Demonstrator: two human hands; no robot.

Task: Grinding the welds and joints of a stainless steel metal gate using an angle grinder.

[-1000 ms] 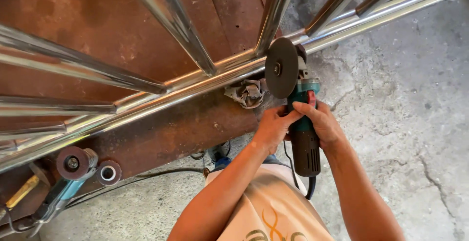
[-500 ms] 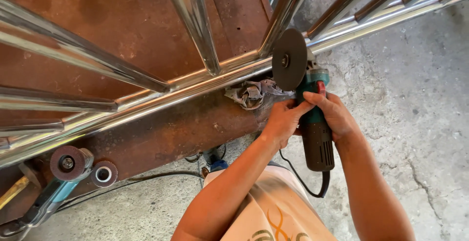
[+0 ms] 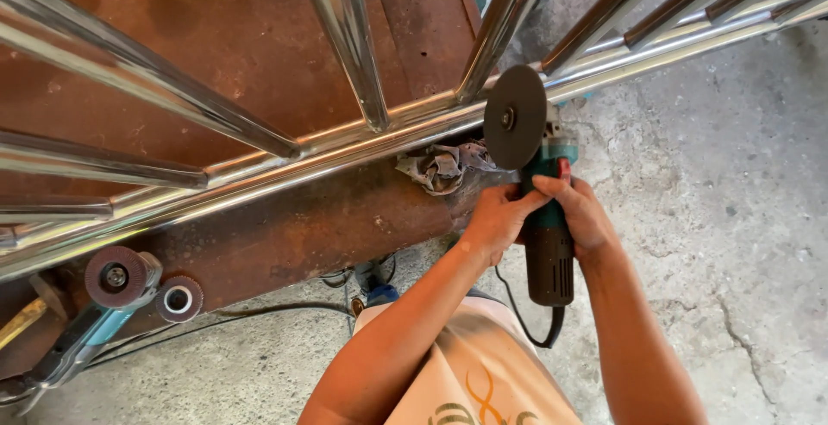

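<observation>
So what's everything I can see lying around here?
angle grinder: one, teal and black with a dark disc, held in both hands at the rail
steel tube frame: one, shiny silver, across the top
rusty steel plate: one, brown, under the frame
crumpled rag: one, grey, below the rail
second grinder: one, teal, flap disc, lower left
loose flap disc: one, brown, beside it
cable: black, on the floor
concrete floor: grey, cracked
left hand: on the grinder
right hand: on the grinder
</observation>
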